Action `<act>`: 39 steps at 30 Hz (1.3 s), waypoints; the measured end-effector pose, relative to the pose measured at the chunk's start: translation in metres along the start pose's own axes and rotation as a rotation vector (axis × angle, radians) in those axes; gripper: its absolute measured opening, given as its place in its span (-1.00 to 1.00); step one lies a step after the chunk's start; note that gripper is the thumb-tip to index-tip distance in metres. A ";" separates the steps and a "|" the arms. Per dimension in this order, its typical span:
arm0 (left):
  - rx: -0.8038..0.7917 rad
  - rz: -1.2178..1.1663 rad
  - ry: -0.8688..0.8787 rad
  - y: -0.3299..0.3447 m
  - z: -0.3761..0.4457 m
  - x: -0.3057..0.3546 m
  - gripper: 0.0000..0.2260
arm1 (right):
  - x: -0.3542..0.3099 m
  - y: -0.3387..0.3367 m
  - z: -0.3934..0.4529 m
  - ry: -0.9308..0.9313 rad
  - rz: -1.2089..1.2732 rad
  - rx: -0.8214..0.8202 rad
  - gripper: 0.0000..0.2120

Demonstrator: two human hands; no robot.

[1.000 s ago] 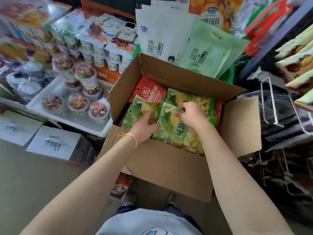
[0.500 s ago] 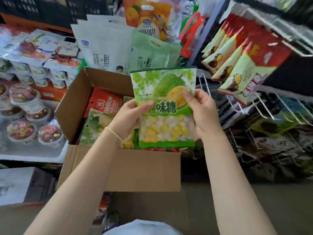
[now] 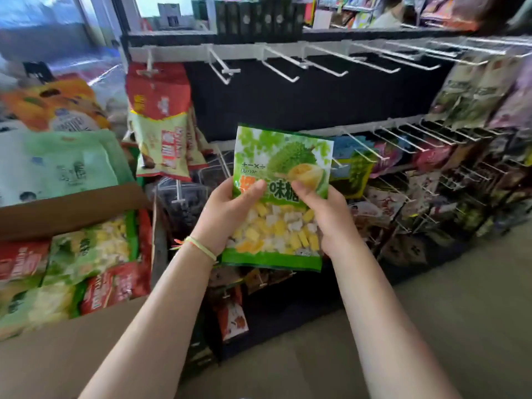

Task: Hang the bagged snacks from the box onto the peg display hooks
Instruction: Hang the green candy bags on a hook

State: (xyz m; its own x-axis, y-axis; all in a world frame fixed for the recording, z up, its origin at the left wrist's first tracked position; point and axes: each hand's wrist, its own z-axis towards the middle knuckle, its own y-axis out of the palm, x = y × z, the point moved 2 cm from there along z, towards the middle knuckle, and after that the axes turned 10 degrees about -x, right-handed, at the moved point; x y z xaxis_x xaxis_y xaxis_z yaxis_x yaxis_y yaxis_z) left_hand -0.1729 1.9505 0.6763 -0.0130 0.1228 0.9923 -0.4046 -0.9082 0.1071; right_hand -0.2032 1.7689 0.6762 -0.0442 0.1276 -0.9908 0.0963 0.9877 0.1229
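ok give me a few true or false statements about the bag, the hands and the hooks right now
1. Both hands hold the green durian candy bag. True: the left hand and the right hand each have a grip on one side.
2. The bag already hangs on a hook. False: it is held in front of the display, on no hook.
3. Several top row hooks are bare. True.
4. The cardboard box is to the right of the hands. False: it is to the left.
5. The box has no bags left. False: red and green bags lie in it.
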 end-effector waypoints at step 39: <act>0.048 0.339 0.339 0.488 0.448 -0.013 -0.56 | -0.167 -0.573 0.251 -0.400 -0.267 0.075 -0.60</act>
State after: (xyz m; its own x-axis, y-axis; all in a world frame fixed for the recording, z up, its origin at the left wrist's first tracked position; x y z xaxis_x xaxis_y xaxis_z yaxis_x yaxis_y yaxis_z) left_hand 0.0396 1.3265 0.7433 -0.4378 -0.0675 0.8966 -0.2833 -0.9360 -0.2088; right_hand -0.0013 1.1589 0.7575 0.3071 -0.1884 -0.9328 0.2055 0.9702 -0.1283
